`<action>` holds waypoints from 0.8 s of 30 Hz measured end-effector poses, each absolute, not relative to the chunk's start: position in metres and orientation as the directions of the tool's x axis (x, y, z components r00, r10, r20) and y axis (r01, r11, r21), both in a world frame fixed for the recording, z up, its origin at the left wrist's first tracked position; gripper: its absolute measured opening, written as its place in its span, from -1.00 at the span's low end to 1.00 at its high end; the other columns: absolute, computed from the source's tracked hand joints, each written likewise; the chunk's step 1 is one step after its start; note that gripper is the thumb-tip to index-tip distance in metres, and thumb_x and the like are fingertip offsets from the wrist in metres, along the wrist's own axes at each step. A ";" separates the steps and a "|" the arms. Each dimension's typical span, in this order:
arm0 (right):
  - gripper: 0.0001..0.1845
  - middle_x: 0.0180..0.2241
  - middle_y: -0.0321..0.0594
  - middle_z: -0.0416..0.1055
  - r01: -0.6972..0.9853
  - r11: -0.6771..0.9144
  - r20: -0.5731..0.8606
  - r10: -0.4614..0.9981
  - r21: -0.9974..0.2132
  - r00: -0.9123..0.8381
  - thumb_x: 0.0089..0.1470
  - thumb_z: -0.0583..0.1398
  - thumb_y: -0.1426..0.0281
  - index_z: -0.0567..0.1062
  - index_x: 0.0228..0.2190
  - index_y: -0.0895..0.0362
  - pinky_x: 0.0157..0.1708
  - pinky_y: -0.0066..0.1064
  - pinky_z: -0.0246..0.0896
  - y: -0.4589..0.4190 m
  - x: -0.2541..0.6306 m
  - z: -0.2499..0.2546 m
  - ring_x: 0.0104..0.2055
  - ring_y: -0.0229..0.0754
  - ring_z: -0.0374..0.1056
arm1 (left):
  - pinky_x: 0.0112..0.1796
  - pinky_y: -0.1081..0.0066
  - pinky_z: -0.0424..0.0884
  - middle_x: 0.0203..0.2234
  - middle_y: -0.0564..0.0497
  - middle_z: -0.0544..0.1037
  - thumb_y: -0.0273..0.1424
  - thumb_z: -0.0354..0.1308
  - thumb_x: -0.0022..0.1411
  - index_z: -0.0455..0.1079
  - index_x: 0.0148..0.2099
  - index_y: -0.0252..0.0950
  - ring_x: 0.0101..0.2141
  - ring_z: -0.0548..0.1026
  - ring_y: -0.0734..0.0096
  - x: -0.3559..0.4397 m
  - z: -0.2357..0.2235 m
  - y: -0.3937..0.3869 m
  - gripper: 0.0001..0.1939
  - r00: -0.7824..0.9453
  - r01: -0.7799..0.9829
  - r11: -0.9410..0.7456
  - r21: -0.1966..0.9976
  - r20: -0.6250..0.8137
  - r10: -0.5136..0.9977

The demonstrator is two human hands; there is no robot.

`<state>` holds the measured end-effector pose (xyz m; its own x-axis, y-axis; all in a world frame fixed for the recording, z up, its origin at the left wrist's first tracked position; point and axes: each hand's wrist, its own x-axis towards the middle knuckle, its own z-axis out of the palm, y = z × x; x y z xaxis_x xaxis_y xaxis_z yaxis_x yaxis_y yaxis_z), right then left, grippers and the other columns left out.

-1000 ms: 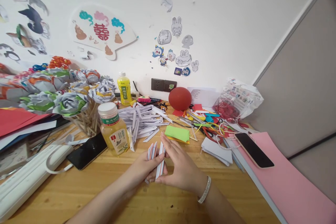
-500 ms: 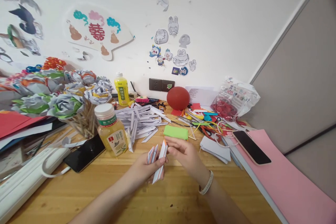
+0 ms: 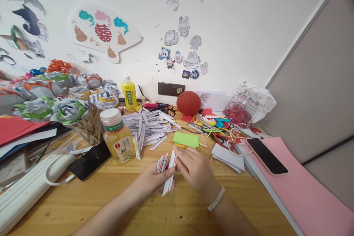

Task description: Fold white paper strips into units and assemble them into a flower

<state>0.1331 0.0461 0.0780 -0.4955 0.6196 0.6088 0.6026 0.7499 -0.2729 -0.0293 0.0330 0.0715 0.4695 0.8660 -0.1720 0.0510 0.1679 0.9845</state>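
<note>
Between the fingers and thumb of my left hand (image 3: 156, 177) are several folded white paper pieces (image 3: 162, 163) with orange edges, fanned to the left. One longer folded paper strip (image 3: 169, 181) slants upward under the left thumb. My right hand (image 3: 193, 166), with a beaded bracelet (image 3: 216, 198) at the wrist, pinches the upper end of that same strip; its fingertips cover the tip. Just beyond the hands lies a stack of bright green paper (image 3: 186, 139). A heap of folded white paper strips (image 3: 148, 125) spreads behind my left hand.
Left are a bottle of yellowish drink (image 3: 117, 136), a black phone (image 3: 90, 162), a white power strip (image 3: 33, 188) and paper flowers (image 3: 70, 110). A red balloon (image 3: 188, 103) sits at the back. Right are scissors (image 3: 219, 140), white paper (image 3: 228, 158) and another phone (image 3: 267, 156) on pink sheets (image 3: 312, 188).
My right hand has closed over the strip's upper end, its fingers bending down and covering the orange tip. My left hand keeps its hold on the folded pieces. The view has shifted slightly.
</note>
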 end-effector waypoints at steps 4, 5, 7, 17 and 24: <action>-0.61 -0.26 -0.03 0.50 0.618 0.765 0.608 0.581 -0.180 -0.541 0.22 -0.07 0.44 0.37 0.00 0.25 -0.33 -0.24 0.31 0.047 0.135 0.081 -0.30 -0.08 0.38 | -0.69 0.51 -0.05 -0.73 0.04 0.39 0.02 0.13 0.04 0.35 -0.54 -0.29 -0.77 0.07 0.62 -0.029 0.071 0.032 -0.55 0.482 0.051 0.176 0.983 -0.178 0.858; -0.61 -0.25 -0.02 0.50 0.615 0.771 0.613 0.569 -0.165 -0.548 0.22 -0.07 0.45 0.38 0.00 0.27 -0.32 -0.24 0.31 0.047 0.135 0.082 -0.30 -0.07 0.38 | -0.69 0.51 -0.05 -0.74 0.04 0.38 0.01 0.12 0.05 0.35 -0.54 -0.29 -0.76 0.07 0.61 -0.029 0.070 0.032 -0.55 0.484 0.057 0.173 0.983 -0.179 0.856; -0.61 -0.24 0.00 0.50 0.601 0.786 0.627 0.545 -0.149 -0.557 0.22 -0.08 0.46 0.39 -0.02 0.30 -0.33 -0.23 0.31 0.047 0.135 0.083 -0.30 -0.07 0.38 | -0.69 0.51 -0.06 -0.75 0.04 0.36 0.02 0.11 0.05 0.35 -0.56 -0.30 -0.76 0.08 0.61 -0.030 0.068 0.033 -0.54 0.497 0.063 0.164 0.984 -0.174 0.850; -0.69 -0.31 -0.13 0.52 0.385 0.521 0.460 0.854 -0.762 -0.245 0.07 0.13 0.34 0.49 -0.14 0.14 -0.29 -0.30 0.33 0.047 0.128 0.074 -0.32 -0.15 0.41 | -0.68 0.52 -0.03 -0.76 0.05 0.37 0.04 0.14 0.02 0.36 -0.50 -0.30 -0.75 0.15 0.58 -0.032 0.068 0.035 -0.54 0.487 0.073 0.154 0.985 -0.170 0.857; -0.79 -0.52 -0.25 0.47 0.053 0.118 0.109 0.983 -0.992 -0.149 -0.15 0.27 0.28 0.50 -0.49 0.18 -0.43 -0.41 0.31 0.053 0.126 0.074 -0.48 -0.24 0.38 | -0.70 0.52 0.00 -0.72 0.06 0.43 0.06 0.20 -0.08 0.35 -0.32 -0.30 -0.76 0.19 0.56 -0.029 0.065 0.036 -0.49 0.473 0.086 0.188 0.978 -0.206 0.856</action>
